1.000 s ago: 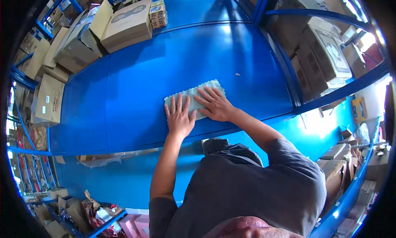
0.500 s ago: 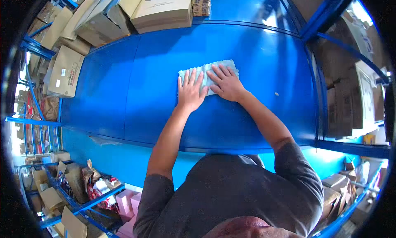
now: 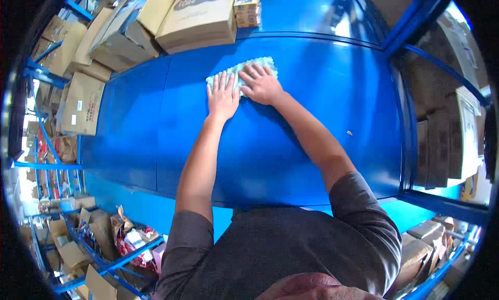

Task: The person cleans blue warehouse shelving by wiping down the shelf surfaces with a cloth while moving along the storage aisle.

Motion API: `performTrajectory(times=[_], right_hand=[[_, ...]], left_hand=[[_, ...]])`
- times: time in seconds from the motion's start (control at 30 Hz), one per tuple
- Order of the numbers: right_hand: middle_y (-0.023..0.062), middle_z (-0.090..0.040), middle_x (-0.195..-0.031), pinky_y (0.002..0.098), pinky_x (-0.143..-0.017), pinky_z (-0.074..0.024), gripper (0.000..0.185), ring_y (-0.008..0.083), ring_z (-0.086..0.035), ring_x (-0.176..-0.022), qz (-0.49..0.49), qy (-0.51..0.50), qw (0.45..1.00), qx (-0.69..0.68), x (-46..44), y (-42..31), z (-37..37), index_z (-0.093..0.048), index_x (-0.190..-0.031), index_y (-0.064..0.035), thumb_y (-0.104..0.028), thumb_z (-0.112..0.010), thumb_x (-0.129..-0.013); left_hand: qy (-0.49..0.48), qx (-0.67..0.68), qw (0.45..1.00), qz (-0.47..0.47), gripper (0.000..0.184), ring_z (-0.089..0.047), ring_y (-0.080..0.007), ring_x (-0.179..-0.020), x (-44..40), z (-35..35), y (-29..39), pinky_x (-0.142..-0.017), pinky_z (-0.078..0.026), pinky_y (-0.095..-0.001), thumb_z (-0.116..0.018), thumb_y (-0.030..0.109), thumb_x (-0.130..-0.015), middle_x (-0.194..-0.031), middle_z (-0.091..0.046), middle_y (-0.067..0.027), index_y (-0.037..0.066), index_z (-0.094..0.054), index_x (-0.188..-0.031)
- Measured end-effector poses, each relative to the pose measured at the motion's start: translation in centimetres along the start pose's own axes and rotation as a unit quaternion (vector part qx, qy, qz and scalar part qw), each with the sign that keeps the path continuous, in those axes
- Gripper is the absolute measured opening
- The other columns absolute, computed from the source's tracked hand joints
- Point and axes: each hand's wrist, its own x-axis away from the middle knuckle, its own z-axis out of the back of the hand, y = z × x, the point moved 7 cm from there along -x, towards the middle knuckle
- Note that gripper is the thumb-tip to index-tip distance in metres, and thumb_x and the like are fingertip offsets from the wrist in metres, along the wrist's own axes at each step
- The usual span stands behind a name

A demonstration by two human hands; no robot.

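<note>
A pale blue-green cleaning cloth (image 3: 270,62) with a scalloped edge lies on the blue shelf surface (image 3: 208,160). My left hand (image 3: 223,98) rests flat on the cloth's left part, fingers stretched forward. Beside it, my right hand (image 3: 262,86) presses flat on the right part with its fingers spread. The two thumbs nearly meet in the middle. Both palms cover much of the cloth's near side.
Along the back stand a large cardboard box (image 3: 200,24), small stacked boxes (image 3: 247,9) and an opened carton (image 3: 122,43). Another carton (image 3: 83,103) sits at the left end. A blue rack post (image 3: 416,24) rises at the right. A small whitish scrap (image 3: 349,133) lies right of my arm.
Both hands and the cloth have slid forward and to the left across the blue surface, towards the boxes. The cloth looks more bunched. The camera view has shifted slightly.
</note>
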Motion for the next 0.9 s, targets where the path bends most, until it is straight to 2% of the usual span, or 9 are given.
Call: performTrajectory(times=[0.23, 0.37, 0.4, 0.7, 0.9], right_hand=[[0.0119, -0.048, -0.159, 0.0576, -0.122, -0.0265, 0.063, 0.0408, -0.042, -0.147, -0.029, 0.008, 0.999, 0.044, 2.0, -0.6, 0.9, -0.051, -0.153, -0.0196, -0.055, -0.047, -0.101], [0.0103, -0.038, -0.166, 0.0537, -0.126, -0.0189, 0.064, 0.0370, -0.029, -0.155, -0.076, -0.076, 0.993, 0.054, 5.3, -3.5, 1.6, -0.043, -0.159, -0.0206, -0.057, -0.037, -0.106], [0.0103, -0.038, -0.166, 0.0537, -0.126, -0.0189, 0.064, 0.0370, -0.029, -0.155, -0.082, -0.073, 0.992, 0.062, 6.0, -4.4, 2.0, -0.043, -0.159, -0.0206, -0.057, -0.037, -0.106], [0.0098, -0.039, -0.166, 0.0560, -0.126, -0.0195, 0.064, 0.0375, -0.033, -0.153, -0.111, -0.060, 0.988, 0.087, 14.7, -15.2, 4.3, -0.047, -0.157, -0.0197, -0.056, -0.038, -0.106], [0.0104, -0.038, -0.166, 0.0562, -0.126, -0.0182, 0.061, 0.0378, -0.030, -0.155, -0.130, -0.056, 0.988, 0.065, 17.9, -25.3, 6.7, -0.046, -0.158, -0.0186, -0.051, -0.045, -0.106]], left_hand=[[-0.029, -0.005, 0.999, -0.022, 0.060, -0.029, -0.0437, -0.154, 1.4, 0.2, 1.0, -0.122, -0.022, -0.0656, -0.044, 0.040, -0.105, -0.168, -0.033, -0.0160, 0.013, -0.043, -0.159], [-0.028, 0.025, 0.997, -0.061, 0.061, -0.030, -0.0444, -0.154, 4.8, 1.3, 1.5, -0.122, -0.021, -0.0652, -0.044, 0.039, -0.105, -0.167, -0.034, -0.0176, 0.010, -0.043, -0.158], [-0.023, 0.029, 0.997, -0.070, 0.061, -0.030, -0.0444, -0.154, 5.7, 1.6, 1.5, -0.122, -0.021, -0.0652, -0.044, 0.039, -0.105, -0.167, -0.034, -0.0176, 0.010, -0.043, -0.158], [0.006, 0.083, 0.984, -0.154, 0.062, -0.032, -0.0463, -0.152, 17.5, 6.0, 0.9, -0.121, -0.022, -0.0648, -0.046, 0.036, -0.104, -0.164, -0.037, -0.0227, 0.002, -0.045, -0.155], [-0.004, 0.130, 0.977, -0.170, 0.062, -0.034, -0.0475, -0.150, 25.3, 10.7, -2.0, -0.121, -0.022, -0.0645, -0.050, 0.035, -0.101, -0.161, -0.041, -0.0241, -0.001, -0.047, -0.152]])
